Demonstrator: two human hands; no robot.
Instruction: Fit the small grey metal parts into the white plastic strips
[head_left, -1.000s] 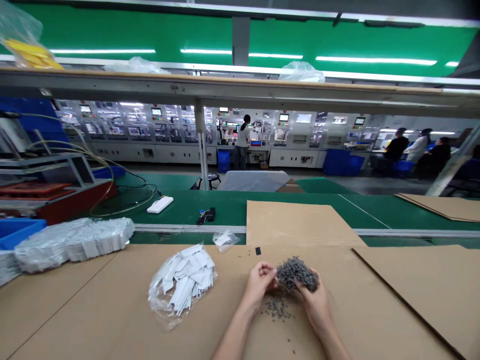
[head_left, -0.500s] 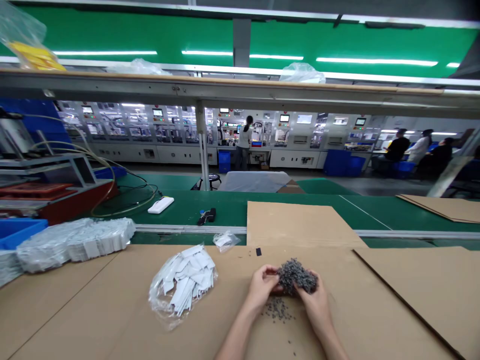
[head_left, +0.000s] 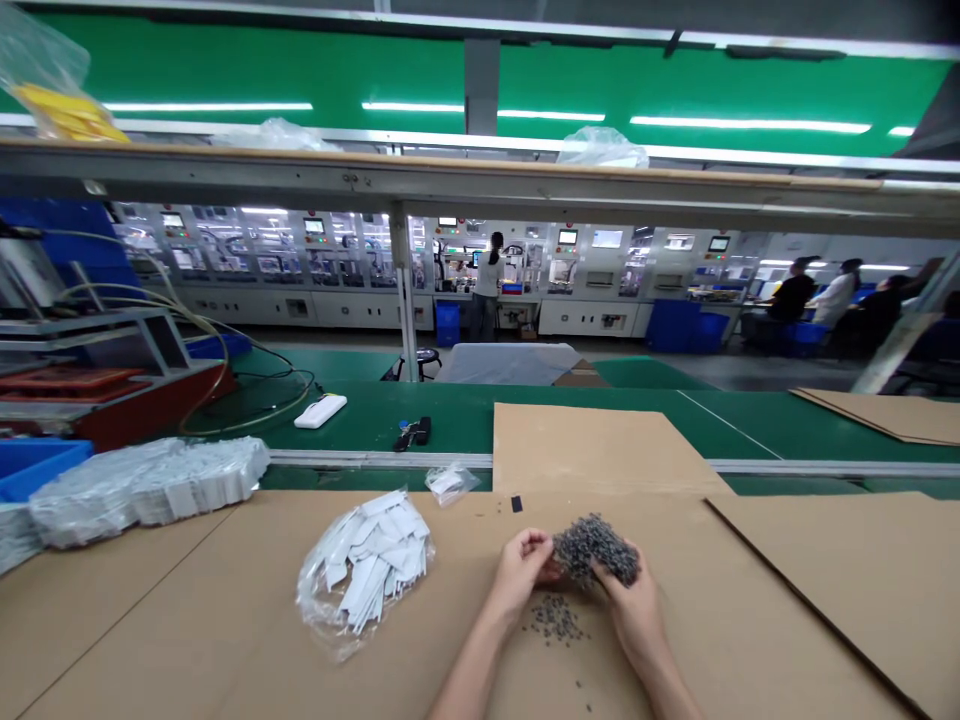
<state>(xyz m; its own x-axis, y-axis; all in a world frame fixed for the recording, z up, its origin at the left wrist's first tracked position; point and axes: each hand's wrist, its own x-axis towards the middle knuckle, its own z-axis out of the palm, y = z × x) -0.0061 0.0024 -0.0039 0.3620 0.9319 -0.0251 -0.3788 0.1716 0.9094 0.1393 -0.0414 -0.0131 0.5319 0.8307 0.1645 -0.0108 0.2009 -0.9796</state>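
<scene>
At the far left, a blue bin [head_left: 41, 465] stood beside wrapped stacks of white pieces [head_left: 187, 485]; next came an open clear bag of white strips [head_left: 379, 565], with no hand near it. The left hand [head_left: 521, 568] had its fingers curled and nearly closed, tips against the left edge of a mass of small grey pieces [head_left: 592, 547]; whether they pinched any single piece could not be told. Below, between the wrists, loose grey pieces [head_left: 556, 620] lay scattered on the cardboard surface [head_left: 420, 675]. The right hand [head_left: 630, 595] held the mass above that surface, thumb across its near side, other fingers mostly hidden. Handling was judged to be under way: a few pieces lay apart, while the bulk remained together in the grip; no count of either was possible. The mass looked rounded, dark grey and grainy, its pieces tiny and closely packed; what bound them, if anything, was not visible. A cardboard sheet [head_left: 862, 560] lay further right.
</scene>
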